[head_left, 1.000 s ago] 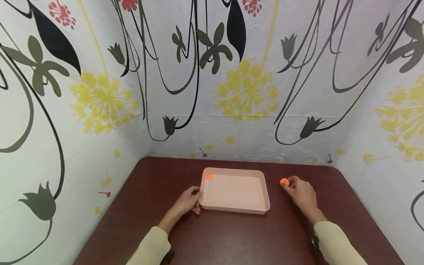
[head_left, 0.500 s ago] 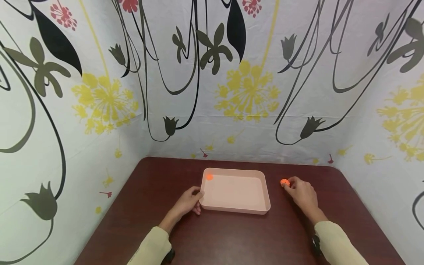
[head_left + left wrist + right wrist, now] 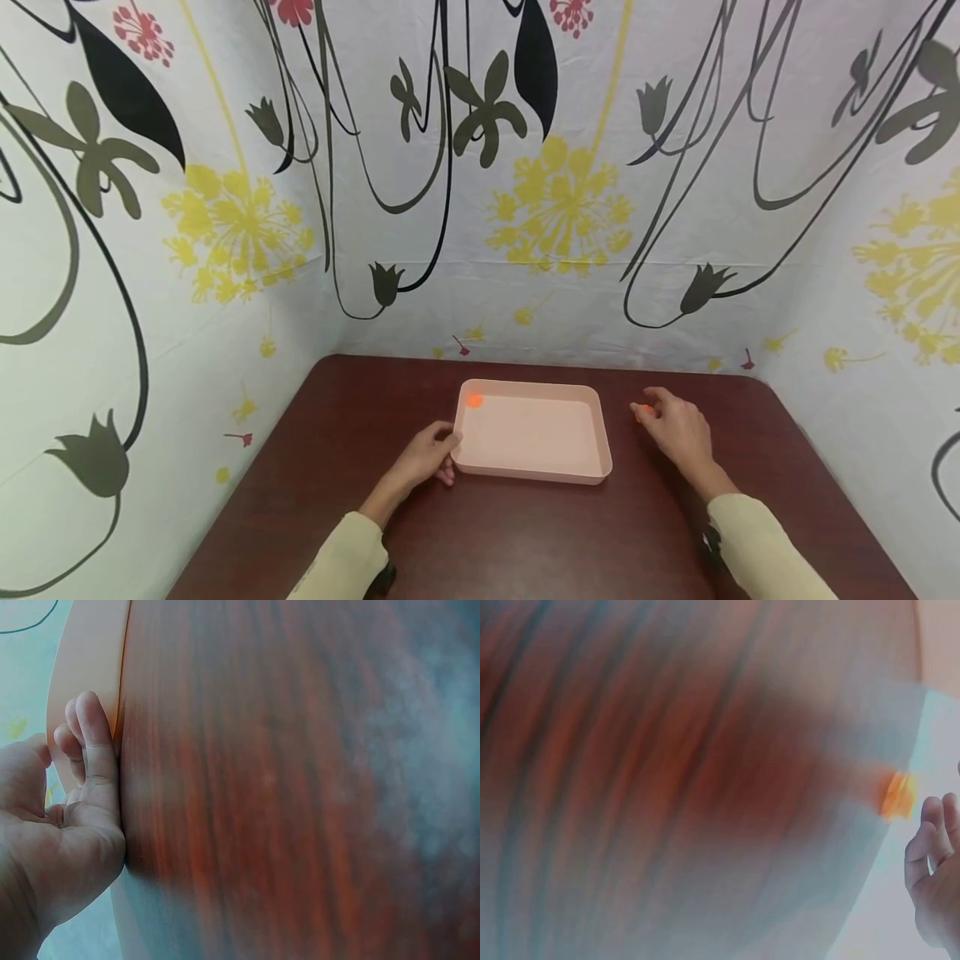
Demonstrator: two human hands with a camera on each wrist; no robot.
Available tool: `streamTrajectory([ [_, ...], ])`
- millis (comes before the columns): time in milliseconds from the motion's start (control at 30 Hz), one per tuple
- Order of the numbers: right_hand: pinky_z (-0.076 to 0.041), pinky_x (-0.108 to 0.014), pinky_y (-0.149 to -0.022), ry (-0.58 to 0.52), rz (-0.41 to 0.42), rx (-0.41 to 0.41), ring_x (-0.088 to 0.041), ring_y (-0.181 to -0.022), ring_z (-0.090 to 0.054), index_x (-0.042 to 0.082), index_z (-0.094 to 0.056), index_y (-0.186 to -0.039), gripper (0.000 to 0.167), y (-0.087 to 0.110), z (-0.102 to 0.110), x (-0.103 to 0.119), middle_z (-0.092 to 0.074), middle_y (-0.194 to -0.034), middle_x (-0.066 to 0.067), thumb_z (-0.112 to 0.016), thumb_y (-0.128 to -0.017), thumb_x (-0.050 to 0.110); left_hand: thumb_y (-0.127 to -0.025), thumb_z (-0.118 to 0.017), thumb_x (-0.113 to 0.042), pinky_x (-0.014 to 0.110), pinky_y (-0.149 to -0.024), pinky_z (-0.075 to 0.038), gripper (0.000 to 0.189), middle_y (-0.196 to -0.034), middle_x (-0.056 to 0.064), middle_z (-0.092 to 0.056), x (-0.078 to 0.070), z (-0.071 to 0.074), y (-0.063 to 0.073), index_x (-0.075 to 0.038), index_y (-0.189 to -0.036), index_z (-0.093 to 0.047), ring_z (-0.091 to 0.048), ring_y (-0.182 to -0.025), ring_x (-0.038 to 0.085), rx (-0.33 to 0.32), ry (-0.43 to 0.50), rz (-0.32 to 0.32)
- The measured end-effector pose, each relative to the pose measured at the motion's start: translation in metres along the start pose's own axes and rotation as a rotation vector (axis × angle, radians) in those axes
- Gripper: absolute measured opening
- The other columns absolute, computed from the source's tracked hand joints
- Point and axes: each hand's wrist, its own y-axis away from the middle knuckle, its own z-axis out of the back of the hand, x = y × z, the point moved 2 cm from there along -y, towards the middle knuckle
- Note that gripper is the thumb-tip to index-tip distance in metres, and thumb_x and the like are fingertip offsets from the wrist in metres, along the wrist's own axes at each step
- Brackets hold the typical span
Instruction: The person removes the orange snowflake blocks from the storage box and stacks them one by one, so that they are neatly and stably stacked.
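A shallow pale-pink tray [image 3: 532,482] stands on the dark wooden table. My left hand [image 3: 426,455] grips its left wall, the thumb at the rim and the fingers outside and below, as the tray [image 3: 86,652] in the left wrist view also shows. Inside the tray's far left corner is a flat orange round spot [image 3: 474,401]. Right of the tray, a small orange piece with a bumpy edge [image 3: 644,410] rests on the table, partly hidden by my right hand [image 3: 678,427]. In the right wrist view the ridged orange piece [image 3: 898,796] sits apart from my loosely spread fingers.
Patterned fabric [image 3: 555,317] hangs behind the table and along both sides. The table [image 3: 540,542] stretches in front of the tray and between the two forearms. The tray's edge [image 3: 941,645] shows in the right wrist view's upper corner.
My right thumb and fingers have spread from their pinch and released the orange piece, with the hand shifting slightly up and left. The left hand and tray stay put.
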Motion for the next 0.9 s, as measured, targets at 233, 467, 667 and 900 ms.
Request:
streamTrajectory([
  [233,-0.039,-0.024,-0.052,-0.179,0.02,-0.1,-0.008,-0.06,-0.051,0.014,-0.077,-0.121,0.032,-0.004,-0.015,0.042,-0.066,-0.073,0.001,-0.081,-0.094,0.032,-0.108,-0.061,-0.032,0.035,-0.058,-0.065,0.056,-0.07,0.004,-0.059,0.002,0.002,0.0,0.001,-0.151,-0.047,-0.065,-0.056,0.016,0.005,0.008,-0.004],
  [467,-0.041,-0.023,-0.055,-0.314,0.074,-0.088,-0.01,-0.062,-0.052,0.015,-0.076,-0.122,0.026,-0.008,-0.03,0.083,-0.07,-0.079,-0.001,-0.079,-0.096,0.02,-0.107,-0.061,-0.03,0.035,-0.058,-0.065,0.056,-0.07,0.004,-0.059,0.004,0.002,-0.001,0.003,-0.15,-0.046,-0.065,-0.056,0.016,0.021,0.027,-0.025],
  [667,-0.048,-0.02,-0.056,-0.408,0.064,0.031,-0.01,-0.067,-0.062,0.009,-0.074,-0.126,0.032,-0.011,-0.047,0.116,-0.073,-0.087,-0.008,-0.076,-0.094,0.01,-0.107,-0.061,-0.031,0.034,-0.058,-0.065,0.056,-0.071,0.004,-0.059,0.004,0.004,0.0,0.003,-0.15,-0.047,-0.066,-0.058,0.015,0.005,0.013,-0.024],
  [900,-0.05,-0.021,-0.059,-0.387,0.084,0.113,-0.011,-0.065,-0.065,0.008,-0.074,-0.127,0.033,-0.009,-0.066,0.154,-0.074,-0.089,-0.005,-0.078,-0.094,0.013,-0.107,-0.062,-0.031,0.035,-0.058,-0.065,0.056,-0.07,0.004,-0.059,0.002,0.004,0.0,0.003,-0.15,-0.047,-0.065,-0.057,0.015,0.02,0.031,-0.032],
])
